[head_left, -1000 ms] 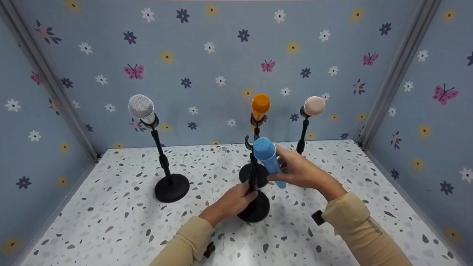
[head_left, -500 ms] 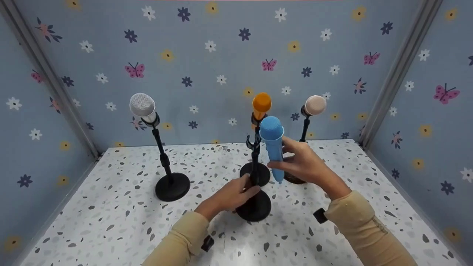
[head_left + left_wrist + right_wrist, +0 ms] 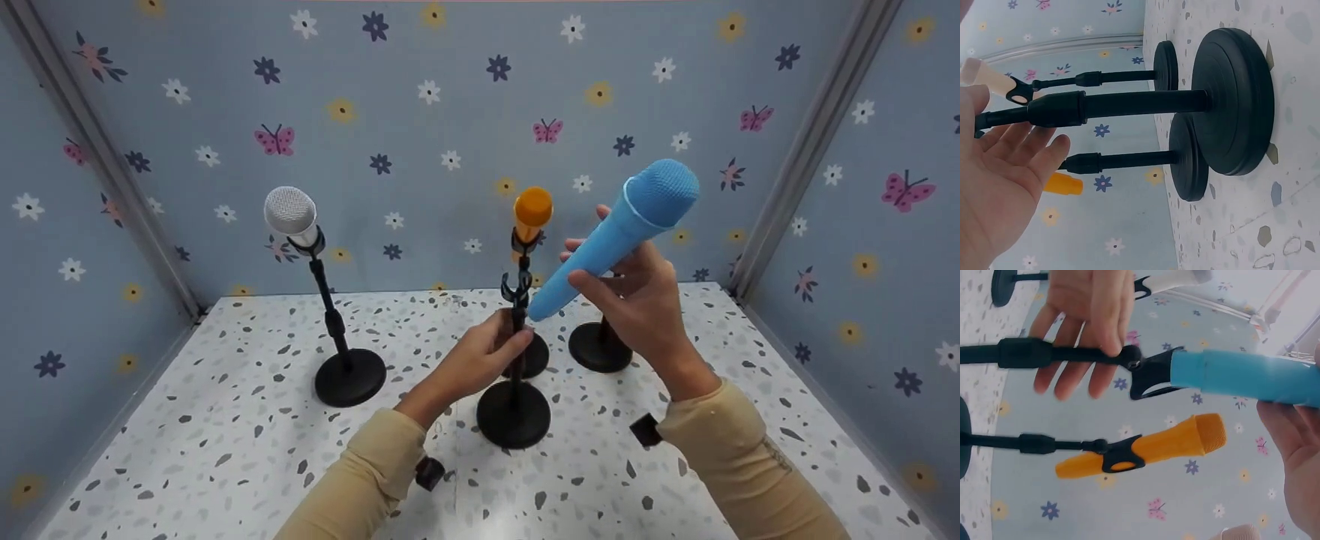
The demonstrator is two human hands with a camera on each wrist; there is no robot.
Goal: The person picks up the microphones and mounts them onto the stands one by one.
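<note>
In the head view my right hand (image 3: 641, 300) grips a blue microphone (image 3: 611, 236), tilted with its round head up to the right. My left hand (image 3: 476, 356) holds the upper pole of the front black microphone stand (image 3: 514, 416), thumb on one side and fingers on the other. That stand's forked clip (image 3: 516, 289) sits just above the left hand. From the right wrist, the tail of the blue microphone (image 3: 1241, 374) appears at the clip (image 3: 1154, 374); whether it is seated cannot be told. The left wrist view shows the pole (image 3: 1145, 101) across the left palm (image 3: 1005, 180).
Behind the front stand, an orange microphone (image 3: 532, 210) rests in another stand. A white microphone (image 3: 291, 214) on a stand (image 3: 350, 379) is at left. The right-hand stand's base (image 3: 600, 347) shows beside my right hand; its pale microphone (image 3: 988, 76) appears from the left wrist. Flowered walls surround the speckled table.
My right hand has lifted the blue microphone up and tipped its head to the right. My left hand has slid up the pole, from near the base to just under the clip.
</note>
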